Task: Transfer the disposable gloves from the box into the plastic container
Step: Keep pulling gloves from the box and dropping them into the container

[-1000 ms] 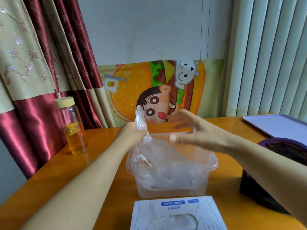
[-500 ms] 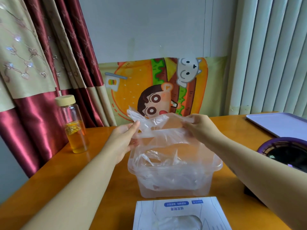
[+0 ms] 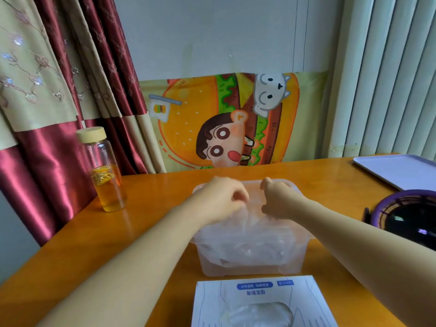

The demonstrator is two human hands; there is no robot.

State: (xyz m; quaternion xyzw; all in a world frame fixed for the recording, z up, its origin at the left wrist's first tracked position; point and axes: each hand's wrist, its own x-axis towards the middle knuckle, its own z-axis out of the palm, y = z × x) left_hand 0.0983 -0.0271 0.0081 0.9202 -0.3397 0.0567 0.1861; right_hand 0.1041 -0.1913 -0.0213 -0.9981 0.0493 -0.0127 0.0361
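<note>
Hands: left hand (image 3: 221, 200), right hand (image 3: 279, 201) both curled, pinching clear glove (image 3: 249, 217) | beneath them: plastic container (image 3: 296, 260); nearer than them: box (image 3: 259, 295)

wooden table (image 3: 146, 234), curtains (image 3: 47, 90), blinds (image 3: 389, 79)

The only writing in sight is on the white box (image 3: 259, 305) nearest me: two small blue labels (image 3: 254, 285) with white Chinese characters and, under them, a row of larger blue characters (image 3: 256, 292), all upside down from where I stand. They are too blurred and small for me to read a single word or number.
</note>
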